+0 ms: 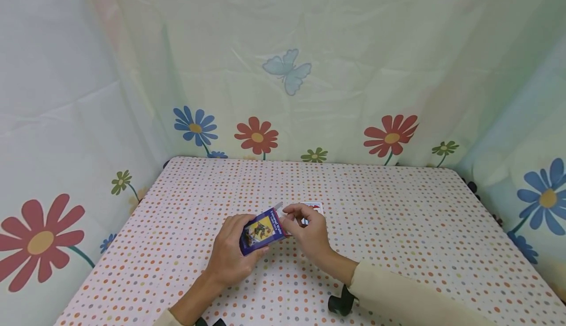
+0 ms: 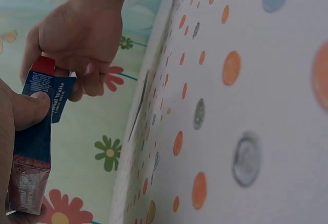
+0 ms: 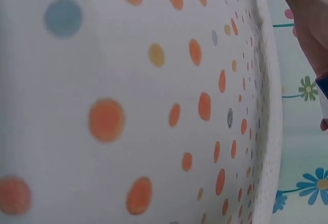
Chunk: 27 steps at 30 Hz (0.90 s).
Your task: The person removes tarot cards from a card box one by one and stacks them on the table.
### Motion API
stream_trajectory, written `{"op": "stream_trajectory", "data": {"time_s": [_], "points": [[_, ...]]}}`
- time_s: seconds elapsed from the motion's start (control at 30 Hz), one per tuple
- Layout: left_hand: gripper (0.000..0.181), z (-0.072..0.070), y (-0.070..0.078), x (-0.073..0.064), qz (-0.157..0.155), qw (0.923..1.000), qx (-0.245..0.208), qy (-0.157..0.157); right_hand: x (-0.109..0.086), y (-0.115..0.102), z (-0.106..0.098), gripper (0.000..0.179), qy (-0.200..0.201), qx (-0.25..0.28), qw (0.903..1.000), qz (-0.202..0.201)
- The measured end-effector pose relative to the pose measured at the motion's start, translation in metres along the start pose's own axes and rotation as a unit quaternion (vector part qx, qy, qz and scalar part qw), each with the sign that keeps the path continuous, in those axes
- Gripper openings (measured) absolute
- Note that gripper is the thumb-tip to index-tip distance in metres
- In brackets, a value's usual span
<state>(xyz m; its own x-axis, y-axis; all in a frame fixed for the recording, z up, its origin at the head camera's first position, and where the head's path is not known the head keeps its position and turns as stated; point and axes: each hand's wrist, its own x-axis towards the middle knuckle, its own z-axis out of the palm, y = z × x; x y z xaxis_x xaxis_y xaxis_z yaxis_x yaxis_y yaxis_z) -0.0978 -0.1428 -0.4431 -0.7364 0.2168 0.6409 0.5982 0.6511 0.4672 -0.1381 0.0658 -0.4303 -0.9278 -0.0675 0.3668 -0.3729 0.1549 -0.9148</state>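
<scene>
A blue tarot card box (image 1: 264, 231) with a yellow picture on its front is tilted above the table. My left hand (image 1: 232, 252) grips it around its lower end, the thumb along one edge. In the left wrist view, the box (image 2: 33, 131) has its end open, with a red part and a blue flap (image 2: 62, 98) sticking out. My right hand (image 1: 311, 232) is at that open end, its curled fingers and thumb pinching at the flap. What lies inside the box is hidden. Behind the right hand lies a flat white item with red print (image 1: 317, 207), partly covered.
The table has a pink cloth (image 1: 398, 228) with coloured dots. Flowered curtains (image 1: 336, 95) hang behind it and at both sides. Black wrist gear (image 1: 340, 304) sits under the right forearm.
</scene>
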Motion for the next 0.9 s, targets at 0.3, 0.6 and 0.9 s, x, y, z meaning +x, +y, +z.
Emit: {"op": "stream_trajectory", "data": {"time_s": [0.3, 0.6, 0.9], "points": [[0.072, -0.0012, 0.0015, -0.0001, -0.009, 0.9999, 0.001, -0.008, 0.0007, 0.0010, -0.0001, 0.009, -0.029, 0.078, 0.9935, 0.077], [0.073, -0.0002, 0.0013, 0.0005, -0.002, 0.9999, 0.011, 0.000, 0.0000, -0.0017, 0.0001, 0.013, -0.038, 0.106, 0.9819, 0.153], [0.075, 0.0000, 0.0012, 0.0011, 0.005, 0.9999, 0.014, 0.008, -0.0049, -0.0027, 0.0029, 0.007, -0.028, 0.080, 0.9823, 0.167]]}}
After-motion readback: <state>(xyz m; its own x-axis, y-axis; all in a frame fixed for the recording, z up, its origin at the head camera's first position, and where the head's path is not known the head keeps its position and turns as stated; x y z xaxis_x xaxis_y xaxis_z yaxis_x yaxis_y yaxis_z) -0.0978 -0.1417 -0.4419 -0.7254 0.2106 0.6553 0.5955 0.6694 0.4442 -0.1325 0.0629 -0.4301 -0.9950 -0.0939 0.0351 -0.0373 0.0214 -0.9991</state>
